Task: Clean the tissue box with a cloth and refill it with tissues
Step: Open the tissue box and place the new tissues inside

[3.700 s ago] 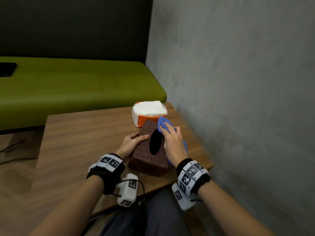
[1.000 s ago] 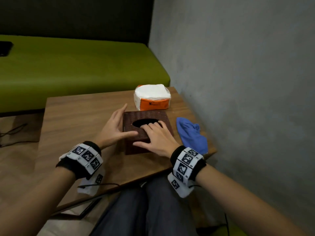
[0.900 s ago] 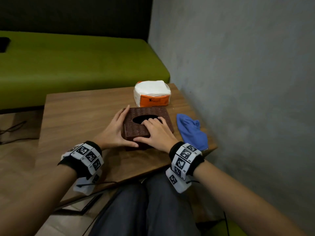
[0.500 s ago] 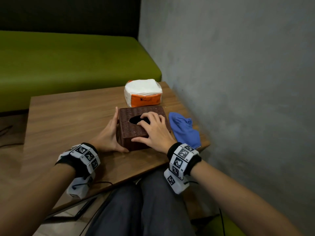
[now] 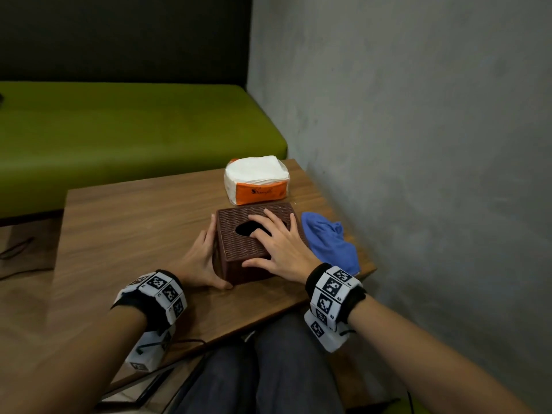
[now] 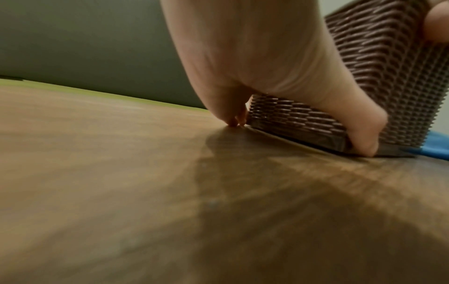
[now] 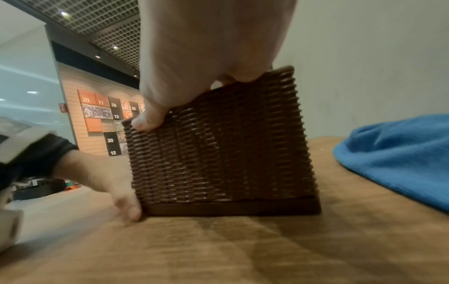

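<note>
The brown woven tissue box [image 5: 239,249] stands upright on the wooden table [image 5: 134,228], its oval opening on top. My left hand [image 5: 203,258] lies against the box's left side with straight fingers, its thumb at the front bottom corner by the base plate [image 6: 340,138]. My right hand [image 5: 277,243] rests spread on the box top, the index finger over the opening and the thumb on the front top edge [image 7: 145,119]. The blue cloth [image 5: 331,243] lies crumpled just right of the box, held by neither hand. An opened orange and white tissue pack [image 5: 257,180] sits behind the box.
A grey wall [image 5: 418,144] runs close along the table's right edge. A green bench [image 5: 119,130] stands beyond the far edge. The box is near the table's front right corner, and bare tabletop spreads to its left.
The cloth has left my right hand and lies on the table. The box went from tilted to upright. My left hand closed in on its side, and my right hand settled on top.
</note>
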Motion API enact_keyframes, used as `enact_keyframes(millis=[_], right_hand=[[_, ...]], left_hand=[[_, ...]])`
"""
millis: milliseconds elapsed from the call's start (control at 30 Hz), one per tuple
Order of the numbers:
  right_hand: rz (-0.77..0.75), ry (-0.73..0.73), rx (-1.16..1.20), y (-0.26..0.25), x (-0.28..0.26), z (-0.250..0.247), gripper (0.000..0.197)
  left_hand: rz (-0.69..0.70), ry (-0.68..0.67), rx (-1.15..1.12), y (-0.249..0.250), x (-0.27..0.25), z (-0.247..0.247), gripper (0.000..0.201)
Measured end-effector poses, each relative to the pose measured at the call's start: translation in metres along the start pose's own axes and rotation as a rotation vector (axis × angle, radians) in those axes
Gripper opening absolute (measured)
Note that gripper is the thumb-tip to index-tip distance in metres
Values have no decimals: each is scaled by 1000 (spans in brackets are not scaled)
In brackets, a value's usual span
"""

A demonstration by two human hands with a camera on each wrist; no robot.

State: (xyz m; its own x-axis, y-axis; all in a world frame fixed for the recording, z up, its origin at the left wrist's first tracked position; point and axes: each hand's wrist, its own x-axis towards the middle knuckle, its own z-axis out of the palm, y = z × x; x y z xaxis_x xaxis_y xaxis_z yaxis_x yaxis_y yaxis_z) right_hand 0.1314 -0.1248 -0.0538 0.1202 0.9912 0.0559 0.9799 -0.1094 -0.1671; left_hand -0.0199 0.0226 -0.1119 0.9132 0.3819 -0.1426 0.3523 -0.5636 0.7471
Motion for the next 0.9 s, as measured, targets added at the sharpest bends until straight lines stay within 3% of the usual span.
enact_keyframes(millis=[233, 400, 500, 600, 700, 800, 900], right_hand=[[51, 93, 166, 8, -2, -14, 54], [136, 392, 429, 32, -1, -45, 61], [325, 586, 567, 45, -10, -51, 57], [569, 558, 699, 47, -14, -34, 45], [745, 504, 872, 46, -9, -10, 58], [883, 489, 971, 40, -4, 0, 68], [954, 484, 1107, 29, -2, 17, 68]], left_hand=[[-49, -12, 101, -10, 4, 1, 153], [-164, -100, 278, -6, -1, -16, 150], [-211, -147, 513, -12, -12, -35, 140], [-269, -179, 770, -15, -23, -46, 130], [-402, -301, 924, -4, -23, -52, 131], [-487, -336, 742, 19, -14, -63, 139], [-260, -177, 174, 45, 7, -57, 144]])
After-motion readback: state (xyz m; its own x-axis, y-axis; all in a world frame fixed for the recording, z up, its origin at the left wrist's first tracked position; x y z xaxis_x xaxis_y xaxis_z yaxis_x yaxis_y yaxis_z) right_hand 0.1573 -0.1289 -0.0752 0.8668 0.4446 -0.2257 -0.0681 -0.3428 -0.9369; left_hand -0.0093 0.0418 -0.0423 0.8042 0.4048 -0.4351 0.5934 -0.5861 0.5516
